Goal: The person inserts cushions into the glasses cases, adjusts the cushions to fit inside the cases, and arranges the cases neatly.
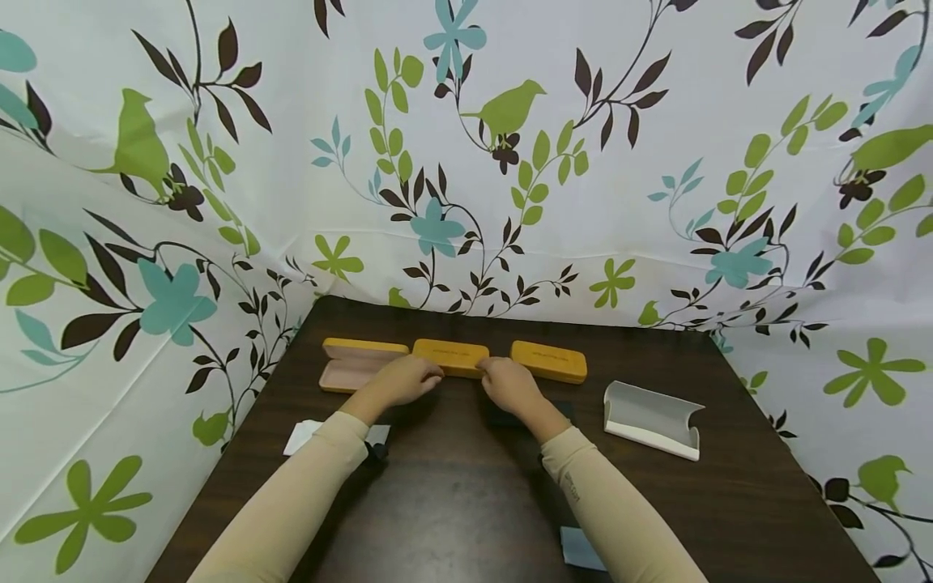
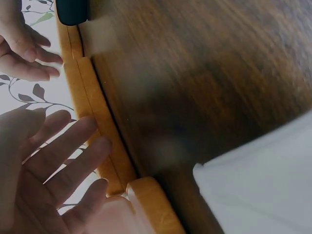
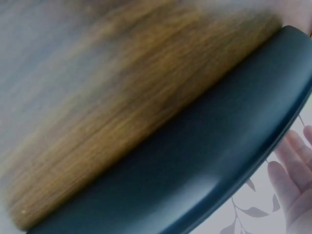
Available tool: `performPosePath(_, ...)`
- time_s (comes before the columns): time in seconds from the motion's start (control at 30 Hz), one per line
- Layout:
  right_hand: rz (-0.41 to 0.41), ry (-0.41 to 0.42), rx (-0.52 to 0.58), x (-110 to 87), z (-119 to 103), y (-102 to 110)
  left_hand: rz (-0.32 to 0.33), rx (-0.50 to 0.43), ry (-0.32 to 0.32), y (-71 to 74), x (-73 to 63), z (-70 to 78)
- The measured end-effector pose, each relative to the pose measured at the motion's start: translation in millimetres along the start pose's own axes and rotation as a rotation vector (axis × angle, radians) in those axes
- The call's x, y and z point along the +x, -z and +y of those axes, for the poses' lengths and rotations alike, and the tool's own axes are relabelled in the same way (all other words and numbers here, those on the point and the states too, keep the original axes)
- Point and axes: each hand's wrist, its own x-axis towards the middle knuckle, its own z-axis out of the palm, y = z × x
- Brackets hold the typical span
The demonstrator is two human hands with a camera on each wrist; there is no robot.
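Observation:
A closed yellow eyeglass case (image 1: 452,357) lies in the middle of the row at the back of the table. My left hand (image 1: 399,380) is at its left front corner, fingers fairly straight and spread in the left wrist view. The right hand (image 1: 513,389) has its fingertips at the case's right end, with nothing in its grasp. To the left, an open yellow case (image 1: 342,374) with a pale pink lining is partly covered by the left hand. Another closed yellow case (image 1: 549,361) sits to the right. Under the right wrist is a dark teal case (image 3: 209,131).
An open white case (image 1: 651,433) stands on the right of the dark wooden table (image 1: 430,502). White cloth (image 1: 300,437) lies beneath the left forearm, and a light blue cloth (image 1: 581,549) near the right forearm. A patterned curtain (image 1: 291,97) surrounds the table.

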Motion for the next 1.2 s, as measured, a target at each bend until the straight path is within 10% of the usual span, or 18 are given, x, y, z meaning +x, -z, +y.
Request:
performPosePath(0.37, -0.024, 0.012, 0.059, -9.1, -3, -10, -0.080, -0.036, -0.021, 6.5, -25.9, -20.8)
performPosePath(0.7, -0.017, 0.070, 0.010, -6.2, -24, -7, 0.039, -0.065, -0.093, 18.1, -45.5, -21.9)
performPosePath(1.03, -0.117, 0.079, 0.030, -5.7, -43, -13, 0.133, -0.109, -0.023, 23.1, -78.8, -54.2)
performPosePath(1.2, -0.170, 0.083, 0.072, -3.0, -50, -15, 0.169, -0.058, 0.129, 25.4, -96.9, -70.9)
